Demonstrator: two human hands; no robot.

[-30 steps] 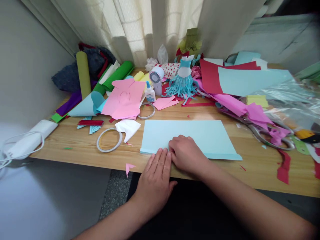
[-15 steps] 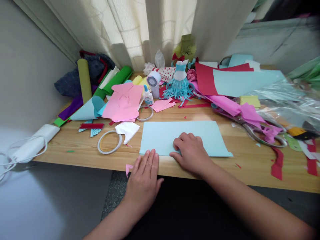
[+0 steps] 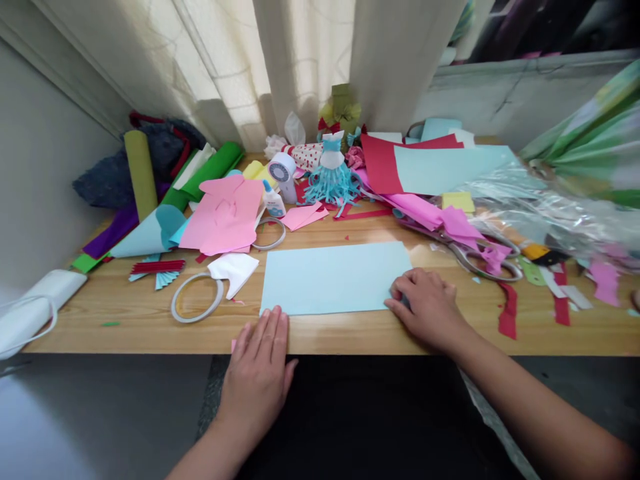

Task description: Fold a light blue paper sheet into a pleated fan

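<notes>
A light blue sheet of paper lies flat near the table's front edge, its near edge folded in a narrow strip. My left hand is stretched flat, its fingertips pressing the sheet's near left corner. At the near right corner is my right hand, its fingers curled and the thumb close to the index finger against the paper's edge. The hand covers that corner, so the exact grip is partly hidden.
Left of the sheet are a tape roll and a white paper scrap. Behind stand a glue bottle, a small fan and a blue paper dress. Scissors lie right, among pink and red scraps.
My right hand has slid rightward along the near edge to the sheet's right corner. My left hand stays at the left corner. The view has shifted slightly to the right.
</notes>
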